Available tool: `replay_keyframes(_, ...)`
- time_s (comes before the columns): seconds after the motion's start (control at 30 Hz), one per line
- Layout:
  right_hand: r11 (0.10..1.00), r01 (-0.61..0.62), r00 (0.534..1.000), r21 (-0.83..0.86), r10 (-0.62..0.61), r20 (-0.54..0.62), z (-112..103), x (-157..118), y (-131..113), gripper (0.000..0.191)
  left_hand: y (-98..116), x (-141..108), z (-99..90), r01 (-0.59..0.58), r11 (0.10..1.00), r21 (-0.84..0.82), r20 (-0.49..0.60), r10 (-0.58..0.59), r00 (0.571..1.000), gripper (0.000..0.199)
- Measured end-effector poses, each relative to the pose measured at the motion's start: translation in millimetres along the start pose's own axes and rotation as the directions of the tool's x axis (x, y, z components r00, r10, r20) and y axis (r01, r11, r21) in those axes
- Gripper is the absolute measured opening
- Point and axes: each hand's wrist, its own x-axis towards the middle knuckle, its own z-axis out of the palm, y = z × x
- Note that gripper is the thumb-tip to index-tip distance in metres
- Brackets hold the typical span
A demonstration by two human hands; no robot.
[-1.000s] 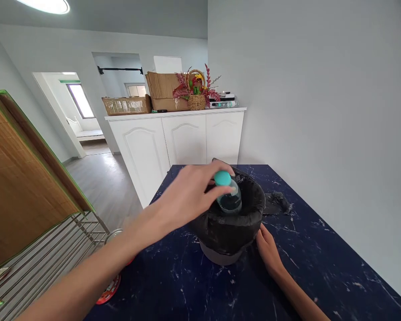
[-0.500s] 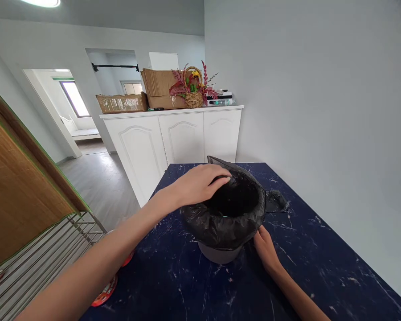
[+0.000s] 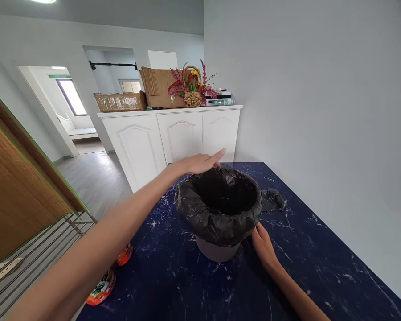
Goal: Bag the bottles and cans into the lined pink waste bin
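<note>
A grey trash can (image 3: 217, 253) stands upright on the dark blue marbled table, lined with a black garbage bag (image 3: 217, 227) that is folded down over its rim. At the far left part of the rim, my left hand (image 3: 202, 163) lies over the bag with its thumb stretched out. Its other fingers drop partly out of sight behind the edge. My right hand (image 3: 263, 243) grips the lower right side of the can, just under the bag's folded edge. Those fingertips are hidden.
More black bags (image 3: 272, 200) lie right of the can. Two red-orange cans (image 3: 102, 287) are near the left table edge, partly behind my left forearm. A metal rack (image 3: 36, 249) is at left. Beyond stands a white cabinet (image 3: 183, 138) with cardboard boxes and a flower basket.
My left hand has moved from above the can's opening to its far rim. The bag's raised far flap has come down over the rim. My right hand stays in place.
</note>
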Motion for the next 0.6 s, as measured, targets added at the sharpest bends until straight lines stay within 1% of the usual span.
replay_keyframes(0.07, 1.0, -0.002, 1.0, -0.005, 0.002, 0.0, -0.2, 0.0, 0.3, 0.063, -4.9, -20.8, -9.3, -0.016, 1.0, -0.006, -0.096, 0.016, 0.995, 0.087)
replay_keyframes(0.13, 1.0, -0.008, 1.0, -0.01, 0.008, 0.0, -0.6, 0.1, 2.0, 0.061, -11.4, -48.6, -18.1, -0.036, 0.997, 0.069, -0.206, 0.049, 0.977, 0.077)
replay_keyframes(0.17, 1.0, -0.01, 1.0, -0.012, 0.01, 0.0, -0.8, 0.3, 3.2, 0.061, -15.7, -64.6, -21.9, -0.024, 0.991, 0.13, -0.249, 0.056, 0.967, 0.071)
replay_keyframes(0.2, 1.0, -0.013, 1.0, -0.014, 0.013, 0.001, -1.0, 0.4, 4.4, 0.06, -21.1, -81.6, -24.9, 0.019, 0.984, 0.179, -0.283, 0.034, 0.958, 0.067)
replay_keyframes(0.23, 1.0, -0.016, 1.0, -0.015, 0.016, 0.001, -1.2, 0.4, 5.5, 0.059, -27.8, -99.7, -26.9, 0.075, 0.976, 0.204, -0.292, -0.013, 0.956, 0.065)
replay_keyframes(0.27, 1.0, -0.019, 1.0, -0.015, 0.019, 0.003, -1.4, 0.4, 6.5, 0.058, -35.8, -118.4, -27.4, 0.135, 0.966, 0.22, -0.272, -0.072, 0.959, 0.066)
replay_keyframes(0.33, 1.0, -0.025, 1.0, -0.016, 0.025, 0.01, -1.7, 0.0, 7.9, 0.056, -55.4, -157.3, -23.6, 0.262, 0.936, 0.236, -0.162, -0.228, 0.96, 0.068)
replay_keyframes(0.37, 0.999, -0.029, 0.999, -0.015, 0.03, 0.016, -1.9, -0.3, 8.4, 0.056, -66.5, -176.7, -19.0, 0.331, 0.912, 0.243, -0.111, -0.313, 0.943, 0.069)
replay_keyframes(0.4, 0.999, -0.034, 0.999, -0.014, 0.034, 0.023, -2.0, -0.8, 8.9, 0.055, -77.9, -195.6, -12.9, 0.402, 0.881, 0.248, -0.083, -0.395, 0.915, 0.071)
replay_keyframes(0.43, 0.999, -0.039, 0.999, -0.013, 0.039, 0.03, -2.2, -1.3, 9.4, 0.055, -89.1, -213.4, -5.5, 0.447, 0.859, 0.25, -0.037, -0.453, 0.891, 0.072)
replay_keyframes(0.5, 0.999, -0.048, 0.998, -0.014, 0.049, 0.038, -2.7, -2.1, 10.6, 0.055, -109.8, -243.8, 11.7, 0.533, 0.793, 0.295, -0.025, -0.551, 0.834, 0.075)
replay_keyframes(0.53, 0.999, -0.052, 0.998, -0.017, 0.052, 0.039, -2.9, -2.3, 11.4, 0.055, -118.7, -255.6, 20.8, 0.555, 0.765, 0.326, -0.036, -0.577, 0.816, 0.076)
replay_keyframes(0.6, 0.998, -0.057, 0.998, -0.024, 0.058, 0.036, -3.4, -2.3, 13.0, 0.055, -133.1, -271.6, 38.1, 0.566, 0.727, 0.389, -0.053, -0.596, 0.801, 0.076)
